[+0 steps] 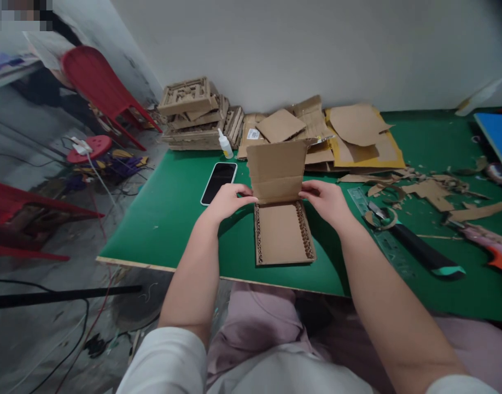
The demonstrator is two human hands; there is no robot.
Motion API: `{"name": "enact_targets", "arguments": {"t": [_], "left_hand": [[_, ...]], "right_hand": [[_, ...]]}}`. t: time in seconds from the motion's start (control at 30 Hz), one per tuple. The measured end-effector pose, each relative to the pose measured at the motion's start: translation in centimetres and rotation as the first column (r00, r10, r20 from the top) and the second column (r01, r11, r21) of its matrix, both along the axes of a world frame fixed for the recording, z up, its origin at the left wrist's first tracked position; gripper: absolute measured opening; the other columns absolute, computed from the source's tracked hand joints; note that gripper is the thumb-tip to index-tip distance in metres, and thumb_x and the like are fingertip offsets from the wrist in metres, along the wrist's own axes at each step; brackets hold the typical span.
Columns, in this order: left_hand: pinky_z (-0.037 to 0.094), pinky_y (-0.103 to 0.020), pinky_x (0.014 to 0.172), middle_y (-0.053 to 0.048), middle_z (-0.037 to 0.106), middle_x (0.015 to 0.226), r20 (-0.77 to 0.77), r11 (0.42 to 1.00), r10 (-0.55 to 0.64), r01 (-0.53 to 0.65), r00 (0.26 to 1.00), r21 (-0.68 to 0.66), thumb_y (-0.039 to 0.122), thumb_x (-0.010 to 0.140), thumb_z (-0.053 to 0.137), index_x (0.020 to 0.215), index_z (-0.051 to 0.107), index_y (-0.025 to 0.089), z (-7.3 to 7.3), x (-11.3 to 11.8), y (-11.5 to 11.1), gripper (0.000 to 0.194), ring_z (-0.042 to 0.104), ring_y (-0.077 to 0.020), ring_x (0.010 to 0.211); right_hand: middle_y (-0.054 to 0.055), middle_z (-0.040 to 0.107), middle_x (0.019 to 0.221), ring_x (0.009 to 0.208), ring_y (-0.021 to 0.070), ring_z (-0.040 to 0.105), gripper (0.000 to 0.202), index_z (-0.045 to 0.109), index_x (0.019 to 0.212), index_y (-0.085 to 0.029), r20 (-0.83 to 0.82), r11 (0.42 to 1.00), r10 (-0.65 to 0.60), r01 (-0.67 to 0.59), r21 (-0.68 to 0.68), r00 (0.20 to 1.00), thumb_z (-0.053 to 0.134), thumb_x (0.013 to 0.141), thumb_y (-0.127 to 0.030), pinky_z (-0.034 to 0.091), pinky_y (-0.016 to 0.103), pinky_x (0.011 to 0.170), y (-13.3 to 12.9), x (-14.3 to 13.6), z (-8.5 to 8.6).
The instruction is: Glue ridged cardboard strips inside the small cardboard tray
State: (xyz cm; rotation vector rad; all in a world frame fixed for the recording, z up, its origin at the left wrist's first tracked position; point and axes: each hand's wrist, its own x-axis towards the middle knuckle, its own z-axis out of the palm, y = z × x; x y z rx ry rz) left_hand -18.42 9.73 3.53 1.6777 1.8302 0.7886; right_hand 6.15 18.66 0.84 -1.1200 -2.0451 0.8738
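Observation:
A shallow cardboard tray [280, 232] lies on the green table, with corrugated strips along its left and right sides. At its far end a creased cardboard panel [276, 168] stands upright. My left hand [233, 200] pinches the panel's lower left corner between thumb and fingers. On the other side, my right hand [320, 200] grips the lower right corner in the same way. Whether the panel is joined to the tray is hidden at the fold. A phone [219, 183] lies beyond my left hand.
Stacked cardboard pieces [193, 117], a glue bottle [225, 145] and cardboard sheets [357, 131] line the wall. To the right are a ruler [392, 251], a black-and-green cutter [423, 247] and scraps [433, 191]. A person sits on a red chair [97, 76] at the far left.

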Motion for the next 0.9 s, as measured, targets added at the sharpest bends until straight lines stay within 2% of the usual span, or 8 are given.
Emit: {"name": "enact_targets", "arguments": {"t": [0.5,0.9], "left_hand": [[0.044,-0.03,0.07,-0.004,0.066,0.075,0.017,1.0,-0.031,0.031,0.999,0.006,0.043,0.067,0.067,0.07,0.066,0.016,-0.03,0.03,0.05,0.027,0.058,-0.0156,0.071],[0.045,-0.032,0.07,-0.005,0.067,0.076,0.035,1.0,-0.009,0.009,0.999,0.01,0.041,0.066,0.068,0.069,0.065,0.016,-0.14,0.21,-0.01,0.025,0.058,-0.0169,0.072]], "right_hand": [[0.001,0.07,0.086,0.081,0.0182,0.065,0.022,0.067,0.091,-0.022,-0.028,0.999,0.032,-0.033,-0.031,0.999,0.062,0.071,-0.016,0.052,0.036,0.08,0.01,0.03,-0.07],[0.002,0.07,0.086,0.082,0.0176,0.065,0.024,0.067,0.092,-0.02,-0.049,0.999,0.016,-0.018,-0.045,0.999,0.061,0.07,-0.012,0.052,0.036,0.082,-0.04,0.05,0.16]]}}
